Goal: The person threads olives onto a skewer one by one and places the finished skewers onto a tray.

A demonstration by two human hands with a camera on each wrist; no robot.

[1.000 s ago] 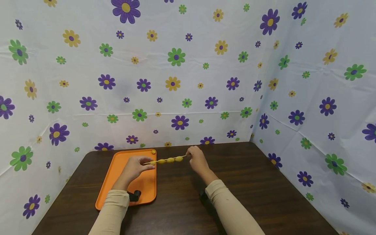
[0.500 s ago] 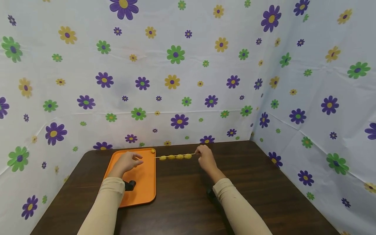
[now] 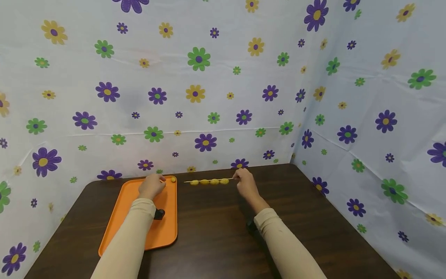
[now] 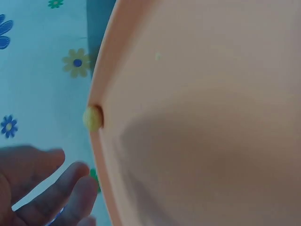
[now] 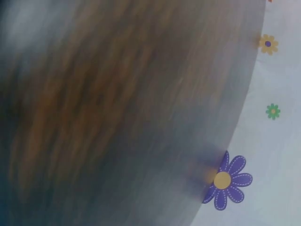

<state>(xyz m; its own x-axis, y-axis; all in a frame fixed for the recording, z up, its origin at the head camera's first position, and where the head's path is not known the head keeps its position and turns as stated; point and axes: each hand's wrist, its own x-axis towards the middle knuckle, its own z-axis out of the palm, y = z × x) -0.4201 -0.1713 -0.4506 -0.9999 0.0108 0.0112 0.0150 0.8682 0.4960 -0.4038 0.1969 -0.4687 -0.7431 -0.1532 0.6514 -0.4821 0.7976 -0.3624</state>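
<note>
My right hand (image 3: 246,184) pinches the right end of a thin wooden skewer (image 3: 186,181) in the head view. Several yellow oval pieces (image 3: 214,181) are threaded along it, and its left tip points toward the tray. One loose yellow round piece (image 3: 173,179) sits in the far right corner of the orange tray (image 3: 167,228). Close to that corner is my left hand (image 3: 152,186), holding nothing. The left wrist view shows its loosely bent fingers (image 4: 77,188) apart from the yellow piece (image 4: 92,118). Neither the right hand nor the skewer appears in the right wrist view.
The tray lies on the left part of a dark wood table (image 3: 216,240). Behind the table and along its right side hangs a white flowered cloth (image 3: 223,147). A dark wrist camera (image 3: 159,214) hangs below the left sleeve.
My left hand has let go of the skewer's left end, drawn left, then reached to the tray's far corner. My right hand has carried the skewer right. The head view has shifted slightly.
</note>
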